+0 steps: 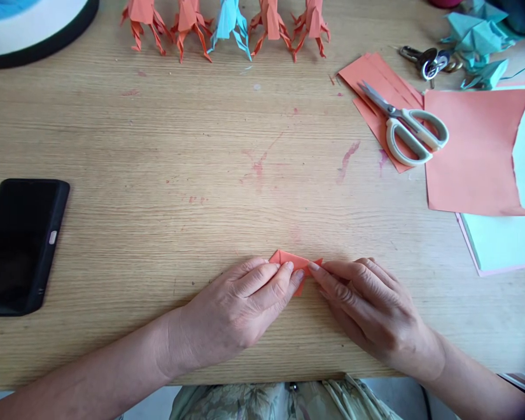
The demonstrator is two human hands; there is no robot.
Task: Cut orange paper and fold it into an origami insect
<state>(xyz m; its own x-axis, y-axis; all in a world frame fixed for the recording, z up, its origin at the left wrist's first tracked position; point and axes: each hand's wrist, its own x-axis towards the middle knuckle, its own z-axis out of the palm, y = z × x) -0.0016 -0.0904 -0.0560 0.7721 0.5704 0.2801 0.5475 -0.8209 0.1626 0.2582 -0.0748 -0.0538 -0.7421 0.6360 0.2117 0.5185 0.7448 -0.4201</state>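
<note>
A small piece of folded orange paper point(294, 260) is held between both hands near the front of the wooden table. My left hand point(249, 303) is closed on its left part, thumb and fingers pressing it. My right hand point(371, 309) pinches the pointed right end between thumb and fingertips. Part of the paper is covered by the left fingers, and a small orange tip shows below them.
Scissors point(403, 123) lie on orange paper strips point(376, 76) beside an orange sheet point(472, 151) and pale green paper point(507, 242). Folded orange figures point(271, 20) and a blue one point(230, 26) stand at the back. A phone point(24, 245) lies left; keys point(431, 61) lie back right.
</note>
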